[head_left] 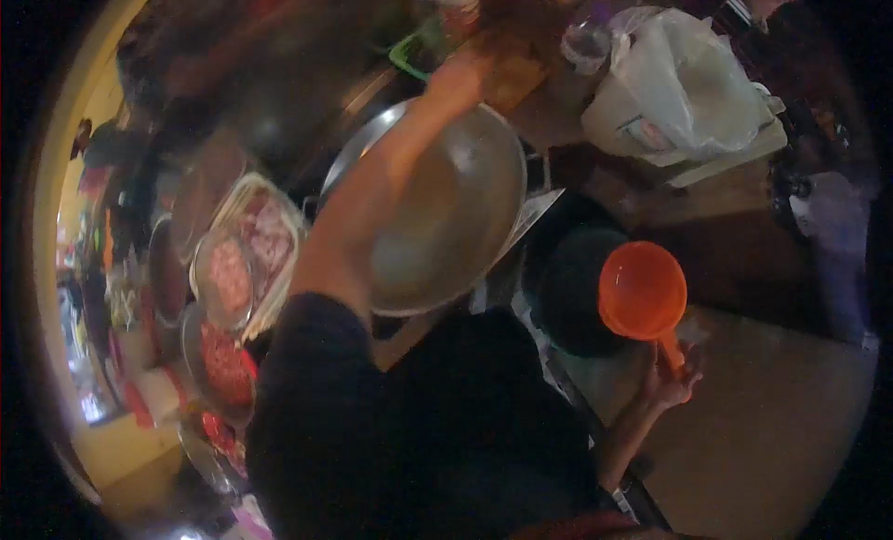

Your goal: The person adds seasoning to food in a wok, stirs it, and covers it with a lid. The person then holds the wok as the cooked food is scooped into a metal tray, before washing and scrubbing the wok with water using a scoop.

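Note:
My right hand (672, 380) is closed around the handle of an orange dipper (644, 289), whose round bowl is beside and partly over a dark round container (577, 293). My left arm reaches across a large metal wok (442, 224). Beyond the wok's far rim is my left hand (460, 75), blurred, near a green-edged item (405, 56) and a brown object (521, 80). Its fingers are too smeared to make out, and whether they hold anything is unclear.
At the left, a bowl of pinkish pieces (229, 278) sits by a lined basket of pale meat (268, 228). Below it is a bowl of red food (225, 363). A white bin with a plastic liner (684, 84) stands at the upper right.

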Tool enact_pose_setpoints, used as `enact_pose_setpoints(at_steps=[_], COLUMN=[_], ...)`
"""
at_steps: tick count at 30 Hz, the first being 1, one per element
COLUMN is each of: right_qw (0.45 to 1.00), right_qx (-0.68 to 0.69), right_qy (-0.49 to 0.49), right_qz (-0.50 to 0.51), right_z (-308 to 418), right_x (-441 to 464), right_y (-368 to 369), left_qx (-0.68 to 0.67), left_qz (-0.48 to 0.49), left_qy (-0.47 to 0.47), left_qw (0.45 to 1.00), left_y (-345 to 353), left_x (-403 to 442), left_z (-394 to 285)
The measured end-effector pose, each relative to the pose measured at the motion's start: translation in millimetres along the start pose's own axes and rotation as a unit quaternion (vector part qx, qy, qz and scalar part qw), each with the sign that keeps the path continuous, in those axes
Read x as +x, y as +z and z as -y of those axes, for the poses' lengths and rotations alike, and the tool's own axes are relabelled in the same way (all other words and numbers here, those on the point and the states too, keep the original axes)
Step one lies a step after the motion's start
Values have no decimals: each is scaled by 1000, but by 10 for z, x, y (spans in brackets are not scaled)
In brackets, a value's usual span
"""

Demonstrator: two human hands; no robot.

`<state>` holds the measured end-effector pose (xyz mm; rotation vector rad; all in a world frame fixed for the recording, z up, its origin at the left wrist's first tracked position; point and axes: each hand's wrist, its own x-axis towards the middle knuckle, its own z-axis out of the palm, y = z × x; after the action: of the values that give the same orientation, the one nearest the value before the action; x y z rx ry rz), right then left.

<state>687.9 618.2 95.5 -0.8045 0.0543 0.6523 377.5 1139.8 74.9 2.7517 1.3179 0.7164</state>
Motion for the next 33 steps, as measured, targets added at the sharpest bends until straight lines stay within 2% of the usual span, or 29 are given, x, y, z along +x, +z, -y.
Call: enact_pose_setpoints(at_steps=[2, 4, 5, 7, 10, 12, 15, 16, 18, 19, 21, 22, 24, 25, 27, 28, 29, 30, 32, 33], right_qw=[1000, 999, 1000, 1000, 1000, 998, 999, 999, 998, 998, 997, 997, 998, 997, 980, 979, 978, 977, 986, 989], right_qx=[1, 5, 2, -5, 19, -34, 33, 23, 2, 1, 16, 18, 1, -4, 74, 71, 64, 60, 40, 29], right_qy=[-4, -1, -7, -18, 16, 9, 34, 47, 30, 41, 63, 68, 65, 65, 128, 130, 134, 138, 118, 109], right_qz=[-21, -37, -29, -20, 17, -45, 11, 1, 57, 56, 37, 36, -16, -32, 136, 137, 143, 150, 112, 91], right_z=[-93, -123, -151, -150, -200, -225, -188, -141, -176, -201, -212, -243, -309, -340, -384, -391, -396, -409, -462, -462], right_x=[-30, -89, -123, -97, -115, -138, -48, -60, 51, 68, 91, 90, 111, 128, 270, 279, 283, 289, 235, 199], right_y=[34, -8, -46, -72, 127, 338, 254, 220, 234, 270, 388, 462, 529, 513, 336, 347, 361, 375, 470, 467], left_qx=[6, 27, 19, 103, 136, 127, 103, 78, -47, -170, -305, -528, -529, -523, -468, -421, -423, -479, -516, -494], left_qz=[-20, 17, 14, -10, 20, 43, 74, 80, -6, -100, 15, 18, 39, 96, 150, 148, 148, 160, 59, -53], left_qy=[53, 136, 140, 224, 236, 219, 155, 118, -9, -93, -155, -263, -329, -313, -282, -266, -269, -356, -383, -324], left_qw=[998, 990, 990, 969, 962, 967, 980, 987, 999, 976, 939, 807, 781, 787, 824, 854, 853, 786, 764, 805], left_y=[482, 698, 878, 1216, 1342, 1275, 862, 642, 59, -198, -543, -592, -401, -332, -18, 160, 64, -167, 278, 791], left_x=[575, 817, 923, 1142, 1178, 1112, 987, 876, 573, 345, -296, -601, -1262, -1509, -1854, -1936, -1799, -1542, -1361, -1391], left_z=[109, 56, 64, 85, 161, 201, 256, 252, 200, 146, 92, -59, -357, -545, -879, -1010, -1092, -1164, -845, -537])
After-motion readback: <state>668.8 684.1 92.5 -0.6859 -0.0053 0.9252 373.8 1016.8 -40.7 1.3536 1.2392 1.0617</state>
